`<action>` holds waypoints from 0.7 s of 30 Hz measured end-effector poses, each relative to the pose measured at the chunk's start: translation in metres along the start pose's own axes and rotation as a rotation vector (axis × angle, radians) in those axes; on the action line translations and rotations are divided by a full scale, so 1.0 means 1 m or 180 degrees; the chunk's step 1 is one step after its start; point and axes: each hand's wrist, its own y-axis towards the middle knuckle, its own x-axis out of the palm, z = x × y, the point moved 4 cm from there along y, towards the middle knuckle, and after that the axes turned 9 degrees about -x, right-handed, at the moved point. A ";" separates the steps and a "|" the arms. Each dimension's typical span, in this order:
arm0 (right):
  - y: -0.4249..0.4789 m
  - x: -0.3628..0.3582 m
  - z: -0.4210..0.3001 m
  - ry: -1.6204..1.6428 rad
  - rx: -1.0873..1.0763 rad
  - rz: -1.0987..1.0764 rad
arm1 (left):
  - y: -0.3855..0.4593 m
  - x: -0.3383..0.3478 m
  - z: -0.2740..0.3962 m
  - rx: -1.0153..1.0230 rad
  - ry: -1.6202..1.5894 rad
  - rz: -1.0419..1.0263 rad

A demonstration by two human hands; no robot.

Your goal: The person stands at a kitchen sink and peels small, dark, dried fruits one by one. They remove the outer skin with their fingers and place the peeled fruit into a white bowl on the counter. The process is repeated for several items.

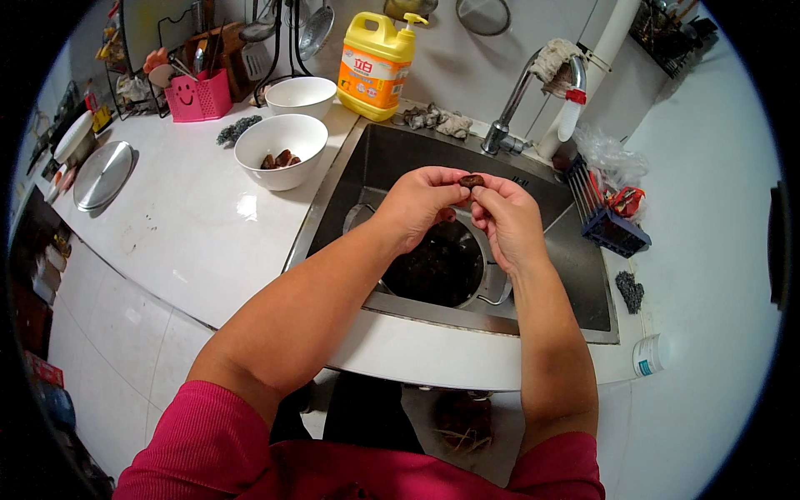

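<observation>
A small dark brown, oval piece of food [471, 181] is pinched between the fingertips of both my hands, above the sink. My left hand [425, 203] grips its left end, and my right hand [505, 212] grips its right end. Below them, a metal pot with side handles [494, 297] stands in the stainless steel sink [572, 294], with dark contents [437, 265] that I cannot make out singly. On the counter left of the sink, a white bowl [281, 134] holds several reddish-brown pieces [280, 160].
Behind that bowl stands another white bowl [301, 97], beside a yellow detergent jug [377, 65]. A faucet [512, 103] rises at the sink's back edge. A metal lid [103, 176] lies far left. Right of the sink are a blue rack [612, 231] and a dark scouring pad [629, 292].
</observation>
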 end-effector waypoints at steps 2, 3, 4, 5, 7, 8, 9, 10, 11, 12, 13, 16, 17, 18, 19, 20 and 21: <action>0.000 0.001 0.000 -0.0016 -0.0019 0.0027 | -0.001 0.000 0.001 -0.0009 -0.0012 0.0007; -0.001 0.001 0.001 -0.0023 -0.0029 0.0047 | -0.001 0.000 0.001 -0.0016 -0.0011 0.0030; -0.001 0.001 0.001 -0.0032 -0.0039 0.0067 | -0.001 0.000 0.001 -0.0024 -0.0011 0.0052; -0.002 0.000 0.001 -0.0045 -0.0035 0.0102 | 0.000 0.000 0.000 -0.0031 -0.0011 0.0073; -0.002 0.000 0.001 -0.0065 -0.0026 0.0167 | 0.000 0.000 0.000 -0.0015 0.0004 0.0096; -0.002 0.001 0.001 -0.0055 -0.0022 0.0174 | 0.000 -0.001 0.000 -0.0008 0.0011 0.0107; -0.002 0.002 0.001 -0.0046 -0.0018 0.0184 | -0.001 0.000 0.000 -0.0008 0.0022 0.0111; -0.003 0.002 0.001 -0.0037 -0.0015 0.0194 | -0.001 0.000 0.000 -0.0009 0.0033 0.0114; -0.002 0.001 0.002 -0.0030 -0.0017 0.0190 | -0.001 0.000 0.000 -0.0010 0.0045 0.0117; -0.002 -0.001 0.003 -0.0023 -0.0019 0.0185 | -0.001 0.000 0.001 -0.0007 0.0049 0.0115; -0.001 -0.001 0.003 -0.0016 -0.0021 0.0180 | -0.001 0.000 0.001 -0.0004 0.0053 0.0112; -0.002 0.001 0.002 -0.0024 0.0010 0.0232 | -0.002 0.000 0.001 -0.0029 0.0087 0.0153; -0.002 0.001 0.002 -0.0004 0.0019 0.0213 | -0.003 0.000 0.001 -0.0043 0.0102 0.0176; -0.002 -0.001 0.003 0.0012 0.0026 0.0197 | -0.003 0.001 0.002 -0.0045 0.0143 0.0185; -0.002 -0.001 0.003 0.0028 0.0032 0.0181 | -0.004 0.001 0.003 -0.0048 0.0184 0.0195; -0.001 -0.001 0.002 0.0013 0.0025 0.0195 | -0.005 0.002 0.003 -0.0050 0.0226 0.0205; -0.002 0.000 0.002 0.0001 0.0020 0.0206 | -0.005 0.002 0.004 -0.0027 0.0277 0.0209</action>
